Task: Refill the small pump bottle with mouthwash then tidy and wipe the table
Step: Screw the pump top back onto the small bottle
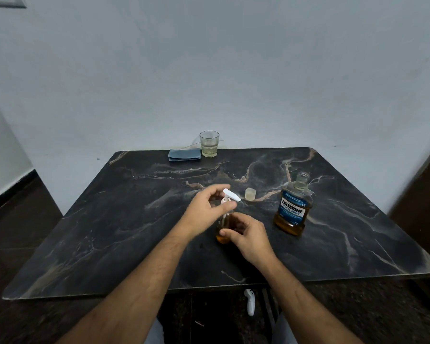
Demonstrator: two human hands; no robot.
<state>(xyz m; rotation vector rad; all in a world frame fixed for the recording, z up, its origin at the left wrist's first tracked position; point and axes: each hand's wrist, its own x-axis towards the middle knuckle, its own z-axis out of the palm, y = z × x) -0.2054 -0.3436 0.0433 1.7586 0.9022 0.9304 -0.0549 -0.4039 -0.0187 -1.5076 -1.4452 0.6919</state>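
**Pump going back on, big bottle uncapped nearby**

Dark marble-patterned table (109, 232) stands against a pale wall, and the work sits near its middle. The small pump bottle (224, 225) stands upright there, holding amber liquid. The right hand (248, 238) wraps its lower body, fingers curled round it. The left hand (205, 212) pinches the collar just under the white pump head (231, 194), thumb and fingers closed on it, seemingly seating or screwing it on.

The main risk is the mouthwash bottle (293, 207): it stands uncapped toward the right edge, near the right forearm's way out. Its cap (250, 194) rests apart, between the two bottles. An elbow swinging outward could tip it and spill. A cross-threaded pump could leak later, and twisting hard against a loose hold could make the small bottle slide.

At the far edge a glass (209, 144) with a little pale liquid stands beside a folded blue cloth (184, 155), well apart from the hands. Left half and near edge offer broad room for setting things down and wiping.
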